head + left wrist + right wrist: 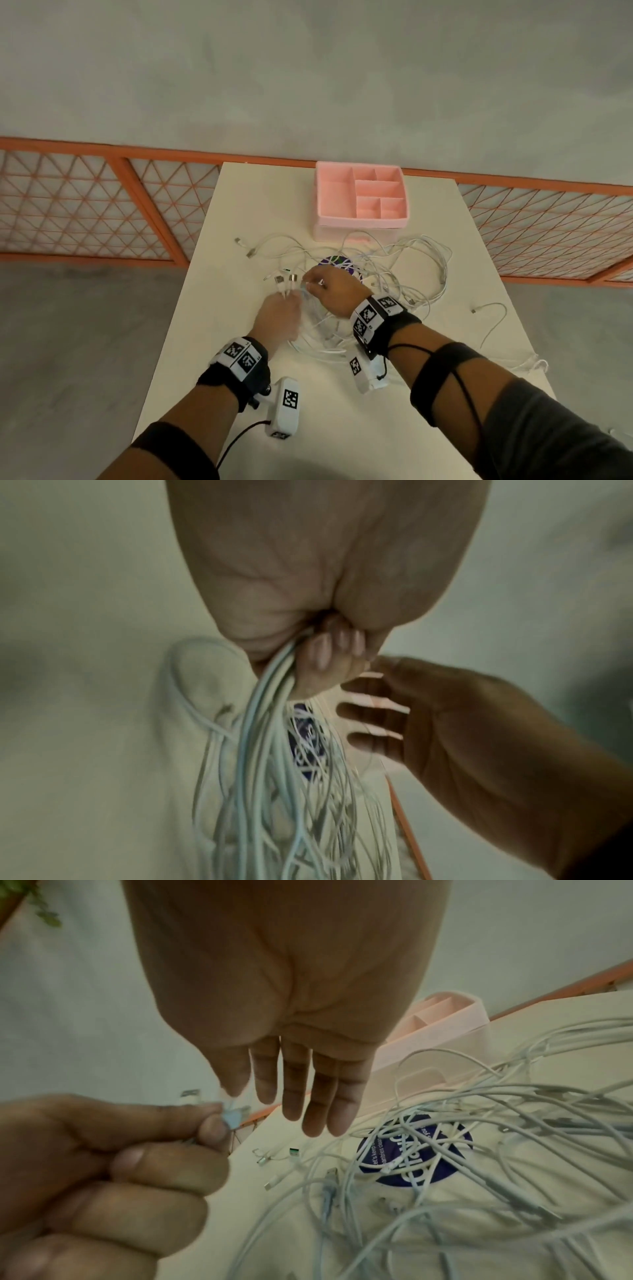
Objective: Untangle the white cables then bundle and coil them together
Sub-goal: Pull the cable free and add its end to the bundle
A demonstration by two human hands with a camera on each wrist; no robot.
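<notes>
**White cables gathered in the left hand, tangle spread over the table**

White cables (pixel 387 274) lie in a loose tangle across the middle of a pale table (pixel 342 428), looping from the left connectors toward the right edge and up to the front wall of a pink organizer box (pixel 361 226). Several strands cross a round purple sticker (pixel 416 1153) on the tabletop. The left hand (pixel 277 320) grips a bunch of cable ends, fingers curled tight around them; the plugs (pixel 286 279) stick out past the knuckles, pointing away from the person, while the bundle's long run trails back under the palm toward the near edge, as the left wrist view shows (pixel 270 723). The right hand (pixel 334 289) hovers just beside it, most fingers straight and relaxed, with index finger and thumb meeting at a small pale plug by the left fingertips; whether they truly pinch it is blurred and cannot be told.

1 separate cable (pixel 493 318) curves alone near the right table edge, apart from the tangle. More loops hang off the near right corner. Bare tabletop shows on the left side and in front of the wrists. An orange lattice railing (pixel 85 209) runs behind the table.
</notes>
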